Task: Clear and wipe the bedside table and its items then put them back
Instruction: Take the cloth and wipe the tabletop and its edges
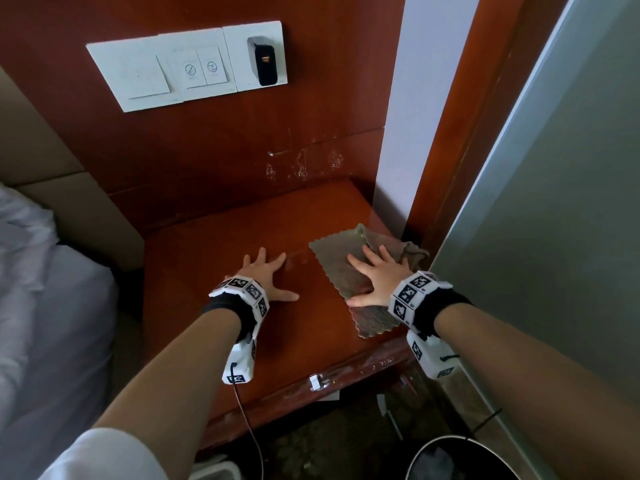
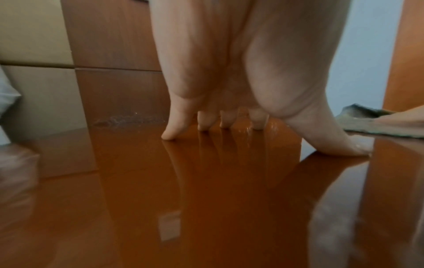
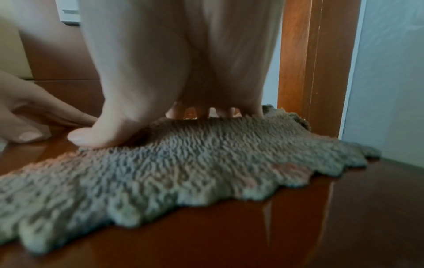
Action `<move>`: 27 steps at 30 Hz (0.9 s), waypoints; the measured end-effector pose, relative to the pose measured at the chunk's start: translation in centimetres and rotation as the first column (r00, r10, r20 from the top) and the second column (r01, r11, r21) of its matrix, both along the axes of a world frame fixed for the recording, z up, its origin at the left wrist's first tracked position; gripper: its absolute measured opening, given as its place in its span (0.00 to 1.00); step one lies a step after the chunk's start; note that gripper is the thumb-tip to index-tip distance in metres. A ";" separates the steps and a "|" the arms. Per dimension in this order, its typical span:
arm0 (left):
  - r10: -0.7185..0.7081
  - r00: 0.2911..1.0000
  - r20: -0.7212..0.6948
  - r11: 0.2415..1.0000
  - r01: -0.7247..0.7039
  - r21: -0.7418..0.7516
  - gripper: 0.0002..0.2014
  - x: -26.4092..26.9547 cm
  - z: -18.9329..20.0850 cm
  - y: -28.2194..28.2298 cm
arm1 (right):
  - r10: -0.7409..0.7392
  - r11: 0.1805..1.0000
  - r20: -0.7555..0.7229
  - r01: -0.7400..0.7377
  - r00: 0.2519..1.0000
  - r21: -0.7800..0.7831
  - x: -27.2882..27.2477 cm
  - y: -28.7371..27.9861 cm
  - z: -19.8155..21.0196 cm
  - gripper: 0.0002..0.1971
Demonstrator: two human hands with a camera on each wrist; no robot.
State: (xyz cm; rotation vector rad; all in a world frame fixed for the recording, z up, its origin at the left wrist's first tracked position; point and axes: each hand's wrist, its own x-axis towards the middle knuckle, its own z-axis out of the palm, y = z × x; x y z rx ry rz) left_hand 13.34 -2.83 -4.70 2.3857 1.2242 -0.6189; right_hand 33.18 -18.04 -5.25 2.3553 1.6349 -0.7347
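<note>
The glossy brown bedside table (image 1: 214, 258) carries only a grey-green cloth (image 1: 336, 258) with scalloped edges, lying on its right side. My right hand (image 1: 375, 275) presses flat on the cloth with fingers spread; in the right wrist view the thumb (image 3: 91, 137) sits at the edge of the cloth (image 3: 183, 163). My left hand (image 1: 265, 273) rests on the bare wood left of the cloth, fingers spread and straight. In the left wrist view the left fingertips (image 2: 169, 134) touch the table (image 2: 183, 199), with the cloth (image 2: 367, 119) at far right.
A bed with white sheets (image 1: 45, 306) lies to the left. A white switch panel (image 1: 187, 67) with a black charger (image 1: 265, 65) hangs on the wood wall. A grey door or panel (image 1: 554, 202) stands close on the right. A black bin (image 1: 460, 459) sits on the floor below.
</note>
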 end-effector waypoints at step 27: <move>-0.027 0.999 -0.018 0.987 0.029 0.157 0.44 -5.3 -0.3 -10.5 | 0.021 0.968 0.031 -0.029 0.999 0.248 -3.6 -8.5 -1.8 0.39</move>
